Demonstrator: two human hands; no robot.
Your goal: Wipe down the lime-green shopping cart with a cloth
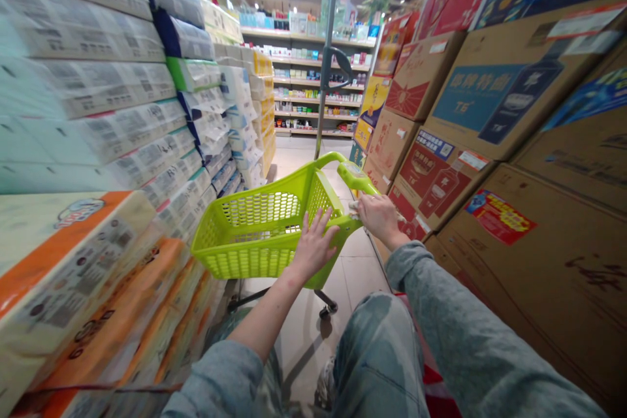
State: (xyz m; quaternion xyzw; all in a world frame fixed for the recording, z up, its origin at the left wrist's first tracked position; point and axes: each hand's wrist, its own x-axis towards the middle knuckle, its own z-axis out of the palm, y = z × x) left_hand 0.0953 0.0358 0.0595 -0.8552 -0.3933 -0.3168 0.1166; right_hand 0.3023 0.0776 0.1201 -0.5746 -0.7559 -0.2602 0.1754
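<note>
A lime-green plastic shopping cart [255,261] with perforated basket walls stands on dark legs with casters, turned sideways before me. My left hand [316,245] rests on the cart's near rim by the handle end, fingers spread and holding nothing. My right hand [378,214] is closed at the lower end of the green cart handle [356,176]. A bit of crumpled whitish cloth [353,209] shows at its fingers, pressed on the handle; most of it is hidden under the hand. Inside, the basket shows a bare perforated floor.
Packs of tissue paper [112,85] are stacked high on the left, with orange packs [112,313] close by. Cardboard cartons [490,98] wall the right side. A grey pole [329,32] rises beyond the cart. Stocked shelves [318,81] stand across the tiled floor [294,150].
</note>
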